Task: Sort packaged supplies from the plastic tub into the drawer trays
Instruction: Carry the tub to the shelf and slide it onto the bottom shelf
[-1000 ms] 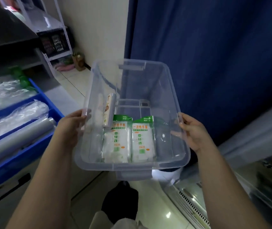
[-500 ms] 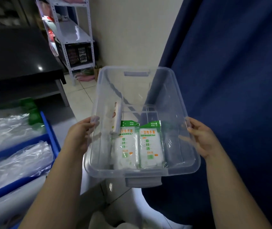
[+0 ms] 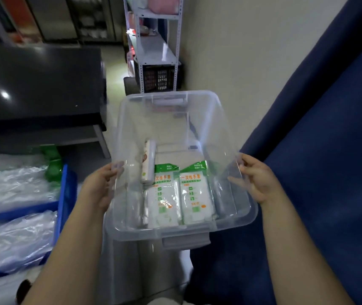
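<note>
I carry a clear plastic tub (image 3: 230, 225) in the air in front of me. My left hand (image 3: 99, 187) grips its left rim and my right hand (image 3: 258, 180) grips its right rim. Two white-and-green packs of disposable gloves (image 3: 181, 194) lie side by side on the tub's floor. A slim white roll package (image 3: 148, 161) leans against the left inner wall. At the lower left, blue drawer trays (image 3: 64, 194) hold clear plastic-wrapped rolls (image 3: 15, 234).
A dark blue curtain (image 3: 329, 150) hangs on the right, close to the tub. A black table (image 3: 39, 84) stands at the left. A white metal shelf rack (image 3: 156, 51) with a black crate stands against the back wall. Pale tiled floor lies beneath.
I have turned left with the tub. The curtain has slid to the right of view, the shelf rack and black table have come into view, and the blue trays have shifted lower left.
</note>
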A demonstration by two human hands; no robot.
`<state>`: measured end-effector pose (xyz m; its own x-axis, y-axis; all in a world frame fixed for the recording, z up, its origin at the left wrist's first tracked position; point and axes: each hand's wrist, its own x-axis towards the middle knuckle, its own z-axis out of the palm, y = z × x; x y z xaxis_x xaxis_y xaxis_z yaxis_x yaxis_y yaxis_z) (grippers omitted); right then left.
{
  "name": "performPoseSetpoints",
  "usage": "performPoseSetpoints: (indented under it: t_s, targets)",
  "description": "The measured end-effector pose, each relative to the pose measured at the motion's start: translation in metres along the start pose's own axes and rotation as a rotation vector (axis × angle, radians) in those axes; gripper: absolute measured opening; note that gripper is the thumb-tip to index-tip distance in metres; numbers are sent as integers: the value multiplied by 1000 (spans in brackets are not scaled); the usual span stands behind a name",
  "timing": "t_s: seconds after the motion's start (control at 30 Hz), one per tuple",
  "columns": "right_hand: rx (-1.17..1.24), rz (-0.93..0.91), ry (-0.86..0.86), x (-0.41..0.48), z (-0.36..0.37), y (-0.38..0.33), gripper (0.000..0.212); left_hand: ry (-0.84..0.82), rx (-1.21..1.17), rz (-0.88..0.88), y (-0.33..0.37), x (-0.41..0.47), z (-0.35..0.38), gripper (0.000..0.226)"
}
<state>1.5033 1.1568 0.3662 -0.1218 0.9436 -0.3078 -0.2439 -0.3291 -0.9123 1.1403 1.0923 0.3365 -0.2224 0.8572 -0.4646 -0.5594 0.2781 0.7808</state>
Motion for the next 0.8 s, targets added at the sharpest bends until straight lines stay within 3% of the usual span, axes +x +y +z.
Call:
performPoseSetpoints:
  t_s: [0.13, 0.27, 0.53, 0.8]
  targets:
    - [41, 38, -135, 61, -16, -23, 36, 159, -21, 69, -1, 23, 38, 16]
    - [24, 32, -219, 111, -44, -53, 36, 166, -49, 96, -1, 55, 90, 24]
    - [52, 3, -209, 201, -102, -95, 40, 198, -28, 161, -8, 119, 172, 28]
    - [-37, -51, -215, 293, -84, -101, 31, 233, 36, 134, 23, 214, 183, 40]
